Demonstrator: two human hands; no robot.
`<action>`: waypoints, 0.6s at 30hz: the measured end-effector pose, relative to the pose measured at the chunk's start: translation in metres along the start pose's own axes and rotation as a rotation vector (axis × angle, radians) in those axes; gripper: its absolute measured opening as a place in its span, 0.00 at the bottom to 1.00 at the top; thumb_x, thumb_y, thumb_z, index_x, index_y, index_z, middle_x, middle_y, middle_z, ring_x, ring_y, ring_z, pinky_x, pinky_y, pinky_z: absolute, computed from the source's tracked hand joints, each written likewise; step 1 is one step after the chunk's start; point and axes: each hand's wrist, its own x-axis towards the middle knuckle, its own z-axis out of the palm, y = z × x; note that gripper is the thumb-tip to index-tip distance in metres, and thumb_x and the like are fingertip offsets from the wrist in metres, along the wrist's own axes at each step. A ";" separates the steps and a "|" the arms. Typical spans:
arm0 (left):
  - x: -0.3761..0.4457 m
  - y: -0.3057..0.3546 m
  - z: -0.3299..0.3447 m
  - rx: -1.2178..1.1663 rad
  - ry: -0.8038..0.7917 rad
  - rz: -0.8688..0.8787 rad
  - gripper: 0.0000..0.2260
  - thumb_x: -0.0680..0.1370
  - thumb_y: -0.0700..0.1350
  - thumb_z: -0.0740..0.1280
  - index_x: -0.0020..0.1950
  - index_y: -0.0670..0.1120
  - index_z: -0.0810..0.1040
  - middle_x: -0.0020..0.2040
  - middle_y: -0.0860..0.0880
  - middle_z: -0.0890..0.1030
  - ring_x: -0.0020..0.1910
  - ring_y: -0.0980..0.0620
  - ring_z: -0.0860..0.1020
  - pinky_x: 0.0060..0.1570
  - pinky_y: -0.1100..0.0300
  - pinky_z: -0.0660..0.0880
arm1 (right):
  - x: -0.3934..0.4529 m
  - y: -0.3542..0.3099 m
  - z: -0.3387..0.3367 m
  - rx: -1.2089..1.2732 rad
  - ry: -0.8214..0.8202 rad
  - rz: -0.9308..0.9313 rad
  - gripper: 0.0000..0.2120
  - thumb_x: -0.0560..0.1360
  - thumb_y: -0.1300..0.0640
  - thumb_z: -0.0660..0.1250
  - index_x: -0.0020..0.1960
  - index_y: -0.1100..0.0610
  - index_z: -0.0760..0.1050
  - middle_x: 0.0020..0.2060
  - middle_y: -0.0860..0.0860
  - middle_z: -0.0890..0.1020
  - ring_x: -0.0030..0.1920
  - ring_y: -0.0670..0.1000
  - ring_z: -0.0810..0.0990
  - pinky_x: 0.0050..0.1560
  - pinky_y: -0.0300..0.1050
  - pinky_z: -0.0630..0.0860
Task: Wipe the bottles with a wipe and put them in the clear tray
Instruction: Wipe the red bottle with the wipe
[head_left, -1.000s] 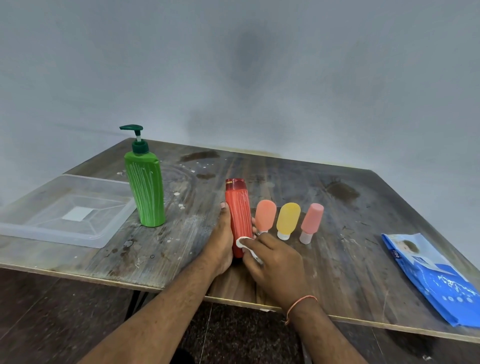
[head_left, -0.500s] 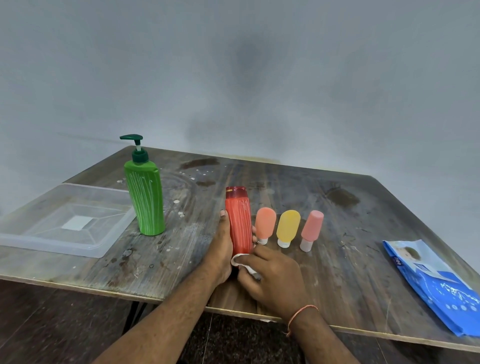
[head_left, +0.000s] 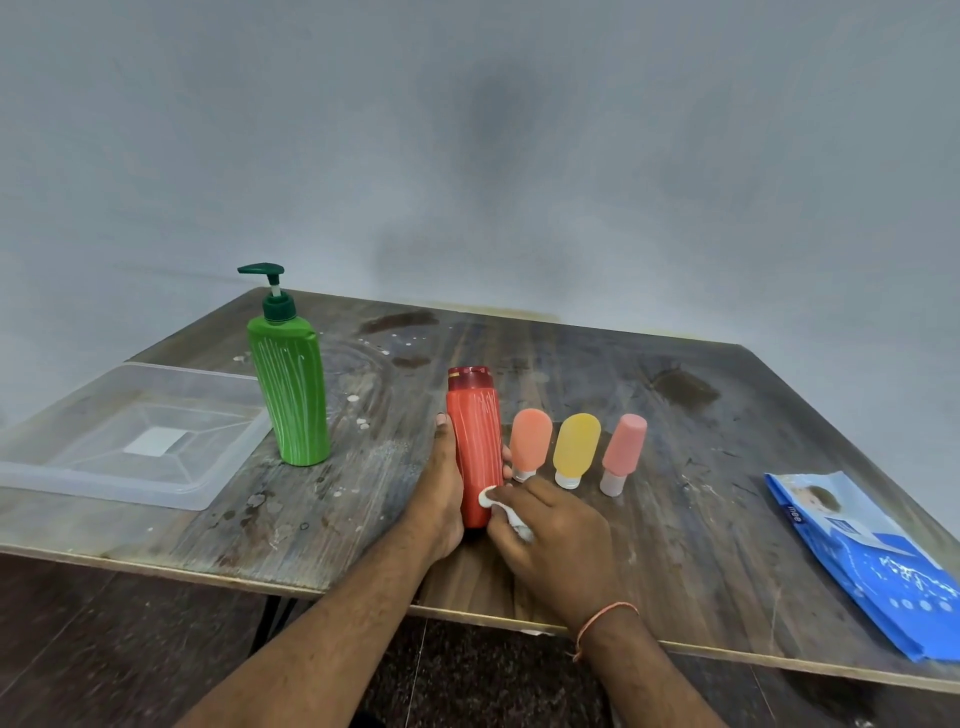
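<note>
Left hand (head_left: 441, 488) grips the red bottle (head_left: 474, 447) from its left side, fingertips showing past the right side, and holds it upright on the worn wooden bench (head_left: 701, 467). Right hand (head_left: 550, 535) pinches a crumpled white wipe (head_left: 501, 506) and presses it against the bottle's lower right side. That bottle is a smooth plastic cylinder with a darker red cap and thin white streaks. Just to its right three small soft-looking tubes stand cap-down in a row, close together: an orange tube (head_left: 531, 439), a yellow tube (head_left: 575, 446) and a pink tube (head_left: 623, 449). Left of the hands a tall green pump bottle (head_left: 291, 395), also streaked white, stands upright. Beside it, at the bench's left edge, lies the clear tray (head_left: 67, 483), shallow and rectangular, with nothing in it. A glossy blue wipe packet (head_left: 872, 561) lies flat at the near right corner. Bare, stained boards stretch between the tubes and the packet and across the far side.
</note>
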 end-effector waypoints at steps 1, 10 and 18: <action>-0.001 0.000 0.000 -0.001 -0.004 -0.001 0.41 0.79 0.74 0.49 0.56 0.39 0.82 0.44 0.41 0.84 0.40 0.47 0.83 0.46 0.51 0.82 | 0.000 0.000 0.000 0.009 -0.011 -0.007 0.10 0.79 0.51 0.71 0.59 0.46 0.87 0.49 0.43 0.85 0.46 0.47 0.85 0.41 0.48 0.82; -0.001 -0.001 0.001 -0.035 -0.004 0.015 0.40 0.80 0.73 0.49 0.56 0.39 0.82 0.44 0.41 0.84 0.41 0.46 0.83 0.50 0.49 0.81 | 0.000 -0.001 -0.001 0.002 0.015 0.030 0.09 0.78 0.52 0.72 0.57 0.46 0.87 0.51 0.43 0.87 0.48 0.46 0.85 0.44 0.48 0.83; -0.002 -0.001 0.003 -0.023 0.000 0.034 0.41 0.81 0.73 0.48 0.52 0.39 0.83 0.45 0.39 0.84 0.45 0.43 0.83 0.59 0.45 0.78 | 0.000 -0.002 -0.003 0.025 0.024 0.044 0.07 0.76 0.52 0.73 0.53 0.46 0.87 0.49 0.42 0.87 0.46 0.45 0.84 0.43 0.45 0.82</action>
